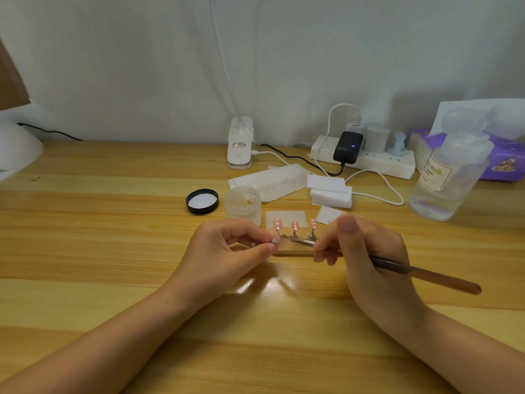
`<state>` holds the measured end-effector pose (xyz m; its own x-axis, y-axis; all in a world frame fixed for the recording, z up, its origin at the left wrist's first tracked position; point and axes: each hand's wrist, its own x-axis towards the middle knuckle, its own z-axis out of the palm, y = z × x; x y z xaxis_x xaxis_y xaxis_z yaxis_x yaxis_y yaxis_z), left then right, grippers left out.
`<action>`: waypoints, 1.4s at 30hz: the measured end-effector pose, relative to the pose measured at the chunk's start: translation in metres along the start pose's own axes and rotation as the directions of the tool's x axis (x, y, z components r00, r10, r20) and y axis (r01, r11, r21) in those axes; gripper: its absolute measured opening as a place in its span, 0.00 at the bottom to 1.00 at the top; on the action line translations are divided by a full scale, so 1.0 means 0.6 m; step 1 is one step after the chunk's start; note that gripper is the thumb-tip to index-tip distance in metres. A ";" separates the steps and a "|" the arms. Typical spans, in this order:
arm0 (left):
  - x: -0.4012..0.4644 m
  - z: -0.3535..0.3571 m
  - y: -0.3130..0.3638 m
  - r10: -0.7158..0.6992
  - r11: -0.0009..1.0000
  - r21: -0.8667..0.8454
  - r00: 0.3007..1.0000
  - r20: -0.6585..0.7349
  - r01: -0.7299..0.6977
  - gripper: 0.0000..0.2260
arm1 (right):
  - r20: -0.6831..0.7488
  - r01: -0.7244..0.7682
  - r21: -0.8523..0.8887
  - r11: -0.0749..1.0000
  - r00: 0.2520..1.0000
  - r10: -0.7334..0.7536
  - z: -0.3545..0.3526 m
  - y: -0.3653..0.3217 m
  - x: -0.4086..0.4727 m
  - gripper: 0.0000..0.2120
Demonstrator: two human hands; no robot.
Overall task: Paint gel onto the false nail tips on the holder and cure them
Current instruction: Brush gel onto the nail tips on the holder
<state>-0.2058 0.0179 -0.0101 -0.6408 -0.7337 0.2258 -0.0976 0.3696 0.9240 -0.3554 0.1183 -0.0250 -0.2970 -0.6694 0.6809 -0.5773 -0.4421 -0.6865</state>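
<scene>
Pale wooden tabletop (113,223) with long grain fills the head view, and on it, just past the hands, lies the flat wooden nail holder (295,251) with small metal stands. Three glossy pink false nail tips (295,225) stand upright on it in a row. The left hand (227,251) pinches a further small pinkish tip (276,238) between thumb and forefinger at the holder's nine o'clock end, the other fingers curled. The right hand (366,251) grips a long brown-handled brush (426,275) like a pen; its metal ferrule points towards nine o'clock, at the pinched tip, and the handle runs out towards four o'clock. Whether the bristles touch the tip cannot be told.

At eleven o'clock from the holder stands an open frosted plastic jar (243,204), its black screw lid (202,201) lying upturned just beside it. Farther off at two o'clock stands a clear plastic bottle with a round cap (450,166), near a white power strip (366,160).
</scene>
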 end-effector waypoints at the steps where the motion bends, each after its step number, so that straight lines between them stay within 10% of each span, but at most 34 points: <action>1: 0.000 0.000 0.000 -0.004 1.000 -0.003 1.000 -0.002 0.004 0.05 | 0.000 0.003 -0.022 1.000 1.000 -0.003 0.001 0.001 0.002 0.23; 42: 0.000 0.000 -0.002 -0.008 0.999 0.036 1.000 0.004 0.008 0.07 | 0.037 -0.038 -0.001 0.999 0.999 0.038 0.004 0.002 0.005 0.20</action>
<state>-0.2059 0.0174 -0.0109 -0.6431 -0.7343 0.2171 -0.1304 0.3844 0.9139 -0.3551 0.1144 -0.0244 -0.2902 -0.7072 0.6447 -0.5669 -0.4157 -0.7112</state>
